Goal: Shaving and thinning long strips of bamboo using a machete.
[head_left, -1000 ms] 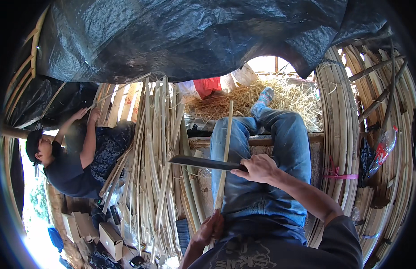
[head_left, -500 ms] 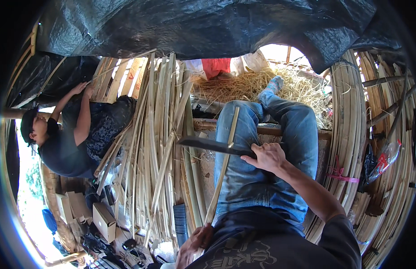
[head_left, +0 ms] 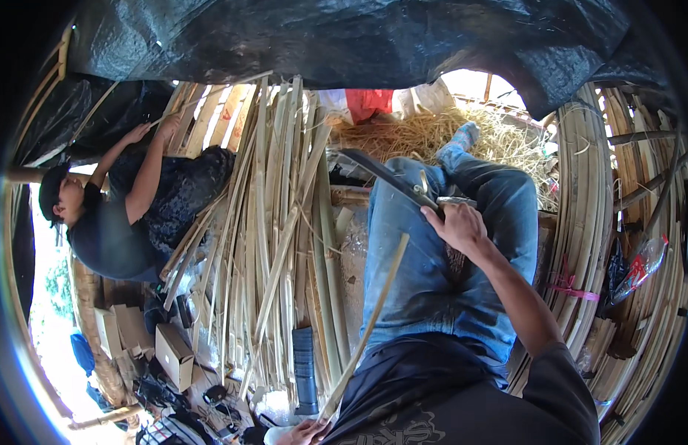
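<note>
1. Far left of the bamboo pile: I see a co-worker, both arms up on slats.
2. Bamboo pile: long split strips fanned over the floor, cardboard box at its lower-left edge.
3. L hand, just below the pile: closed round the low end of a bamboo strip slanting up over the jeans.
4. R hand, right of the pile: gripping a long dark knife, blade pointing back toward the pile, above the strip's top end, not touching it.

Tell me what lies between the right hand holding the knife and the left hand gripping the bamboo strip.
In the head view, the jeans-clad thigh lies between right hand and left hand; the bamboo strip crosses it.
</note>
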`<state>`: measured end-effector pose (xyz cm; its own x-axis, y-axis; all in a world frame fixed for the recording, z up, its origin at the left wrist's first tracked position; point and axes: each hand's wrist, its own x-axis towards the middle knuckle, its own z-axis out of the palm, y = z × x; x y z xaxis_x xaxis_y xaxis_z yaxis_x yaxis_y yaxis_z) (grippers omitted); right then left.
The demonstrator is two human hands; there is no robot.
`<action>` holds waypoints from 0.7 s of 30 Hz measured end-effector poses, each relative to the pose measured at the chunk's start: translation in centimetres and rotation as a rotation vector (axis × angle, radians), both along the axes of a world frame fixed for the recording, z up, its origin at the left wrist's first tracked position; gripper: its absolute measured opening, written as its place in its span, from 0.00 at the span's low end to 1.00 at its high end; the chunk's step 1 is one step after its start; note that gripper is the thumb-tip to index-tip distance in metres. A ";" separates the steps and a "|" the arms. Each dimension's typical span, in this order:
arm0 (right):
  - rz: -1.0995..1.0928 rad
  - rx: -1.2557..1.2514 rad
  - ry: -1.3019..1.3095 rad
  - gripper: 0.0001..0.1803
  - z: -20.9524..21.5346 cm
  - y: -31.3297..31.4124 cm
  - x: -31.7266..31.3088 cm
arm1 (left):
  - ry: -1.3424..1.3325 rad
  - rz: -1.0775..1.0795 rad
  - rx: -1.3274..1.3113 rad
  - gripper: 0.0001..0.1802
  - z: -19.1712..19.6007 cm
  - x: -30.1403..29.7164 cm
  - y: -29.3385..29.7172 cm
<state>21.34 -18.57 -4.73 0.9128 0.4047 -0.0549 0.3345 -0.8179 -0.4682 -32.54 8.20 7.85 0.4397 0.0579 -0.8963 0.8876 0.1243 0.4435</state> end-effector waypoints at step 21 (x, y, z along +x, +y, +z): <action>0.223 0.067 -0.080 0.34 0.6 -0.1 -3.3 | -0.265 -0.029 -0.116 0.18 -5.0 24.6 -1.4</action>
